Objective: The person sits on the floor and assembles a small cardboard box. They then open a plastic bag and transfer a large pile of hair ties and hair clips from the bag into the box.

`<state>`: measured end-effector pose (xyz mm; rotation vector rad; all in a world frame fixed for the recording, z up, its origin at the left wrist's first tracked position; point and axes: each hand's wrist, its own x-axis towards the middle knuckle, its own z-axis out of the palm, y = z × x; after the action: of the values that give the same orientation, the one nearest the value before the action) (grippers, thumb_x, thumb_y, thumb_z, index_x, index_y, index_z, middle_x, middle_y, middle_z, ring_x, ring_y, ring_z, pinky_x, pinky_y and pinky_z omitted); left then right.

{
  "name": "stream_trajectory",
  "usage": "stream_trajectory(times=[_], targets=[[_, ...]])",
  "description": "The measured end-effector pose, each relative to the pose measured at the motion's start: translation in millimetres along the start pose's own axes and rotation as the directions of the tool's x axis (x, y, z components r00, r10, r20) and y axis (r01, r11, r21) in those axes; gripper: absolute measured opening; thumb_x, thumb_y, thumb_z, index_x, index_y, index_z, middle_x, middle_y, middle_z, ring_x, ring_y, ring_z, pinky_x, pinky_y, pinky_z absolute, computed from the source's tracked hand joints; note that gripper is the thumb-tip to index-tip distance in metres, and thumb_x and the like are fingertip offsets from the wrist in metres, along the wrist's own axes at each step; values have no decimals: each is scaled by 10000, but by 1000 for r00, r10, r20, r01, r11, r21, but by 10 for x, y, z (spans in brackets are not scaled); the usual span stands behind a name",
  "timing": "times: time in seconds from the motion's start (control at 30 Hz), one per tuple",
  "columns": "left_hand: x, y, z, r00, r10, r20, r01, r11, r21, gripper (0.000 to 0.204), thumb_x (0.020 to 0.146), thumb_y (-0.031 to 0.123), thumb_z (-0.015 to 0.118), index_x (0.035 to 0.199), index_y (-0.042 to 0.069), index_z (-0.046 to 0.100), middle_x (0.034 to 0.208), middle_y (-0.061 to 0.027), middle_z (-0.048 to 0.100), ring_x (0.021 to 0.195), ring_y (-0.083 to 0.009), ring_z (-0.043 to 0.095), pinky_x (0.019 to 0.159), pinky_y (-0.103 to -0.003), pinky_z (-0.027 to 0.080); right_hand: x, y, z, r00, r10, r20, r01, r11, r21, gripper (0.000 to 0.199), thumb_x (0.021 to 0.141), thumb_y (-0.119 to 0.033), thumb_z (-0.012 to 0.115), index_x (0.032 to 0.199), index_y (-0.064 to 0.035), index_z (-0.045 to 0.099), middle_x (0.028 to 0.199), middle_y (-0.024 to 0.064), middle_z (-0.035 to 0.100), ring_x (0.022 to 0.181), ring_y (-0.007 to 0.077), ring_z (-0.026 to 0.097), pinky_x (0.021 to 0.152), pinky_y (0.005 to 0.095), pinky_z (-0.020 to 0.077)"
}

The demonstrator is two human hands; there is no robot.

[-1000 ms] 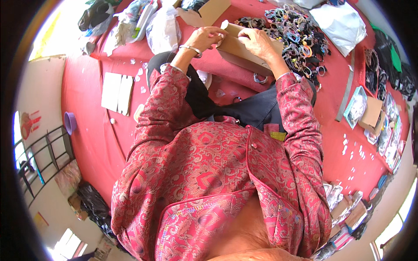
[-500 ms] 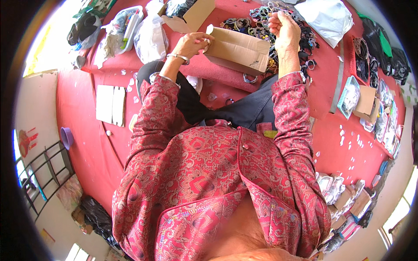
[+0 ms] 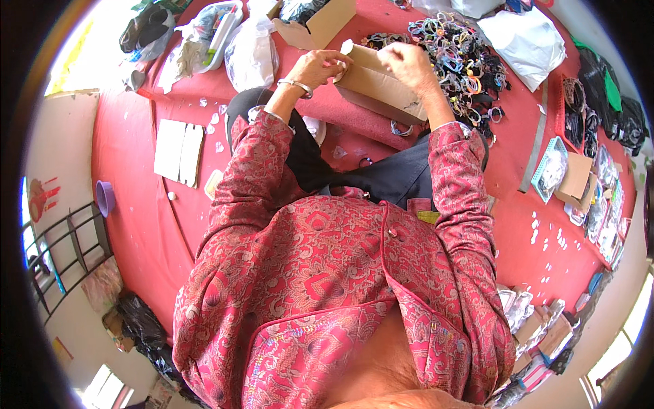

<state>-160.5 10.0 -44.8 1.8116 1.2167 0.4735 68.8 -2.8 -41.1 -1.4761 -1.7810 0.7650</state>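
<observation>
A long brown cardboard box (image 3: 381, 92) lies in front of my knees. At its left end is my left hand (image 3: 317, 70), with a bangle at the wrist. Its thumb and fingertips are pinched together beside the box's end flap; what is between them is too small to make out. Over the right part of the box hangs my right hand (image 3: 410, 67), its fingers bent and closed, the tips turned toward the left hand. Anything in them is hidden. Right of the box spreads a tangled pile of hair ties (image 3: 463, 58) in black and several colours.
Red cloth (image 3: 518, 225) covers the floor. A white plastic bag (image 3: 252, 58) and a white tray (image 3: 221, 37) stand at the far left, an open carton (image 3: 320, 24) behind the box. A white sack (image 3: 524, 44) lies at far right, near a light-blue basket (image 3: 550, 169).
My right hand has moved left and down, from above the hair tie pile to over the box. My left hand stays by the box's left end. The whole view has shifted slightly.
</observation>
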Motion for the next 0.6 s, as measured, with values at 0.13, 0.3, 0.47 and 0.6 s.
stream_trajectory(times=[0.13, 0.3, 0.47, 0.6], targets=[[-26, -16, -3, 1000, -9, -15, 9, 1000, 4, 214, 827, 177, 566, 1020, 150, 654, 728, -8, 622, 650, -90, 588, 550, -237, 518, -129, -205, 155, 973, -29, 228, 66, 985, -159, 291, 718, -279, 641, 931, -81, 635, 868, 148, 640, 814, 304, 615, 729, 374, 473], [28, -85, 21, 989, 98, -109, -93, 994, 51, 203, 836, 210, 575, 1012, 153, 659, 760, -10, 641, 655, -89, 596, 548, -235, 509, -138, -174, 229, 974, -30, 225, 73, 980, -185, 309, 662, -192, 668, 948, -83, 625, 905, 165, 629, 867, 315, 597, 765, 380, 460], [60, -88, 18, 996, 32, -85, -32, 999, -4, 196, 845, 218, 572, 1006, 151, 661, 760, -5, 645, 673, -83, 596, 551, -226, 496, -113, -157, 230, 947, -67, 316, 81, 996, -31, 205, 639, -108, 629, 827, -36, 593, 807, 165, 619, 802, 310, 597, 715, 373, 456], [76, -96, 21, 975, 155, -157, -139, 984, 108, 179, 842, 204, 580, 985, 143, 669, 758, -10, 646, 692, -83, 599, 565, -231, 494, -108, -221, 186, 931, -141, 337, 140, 990, 27, 137, 629, -30, 563, 766, -17, 558, 722, 151, 601, 728, 300, 590, 668, 358, 449]])
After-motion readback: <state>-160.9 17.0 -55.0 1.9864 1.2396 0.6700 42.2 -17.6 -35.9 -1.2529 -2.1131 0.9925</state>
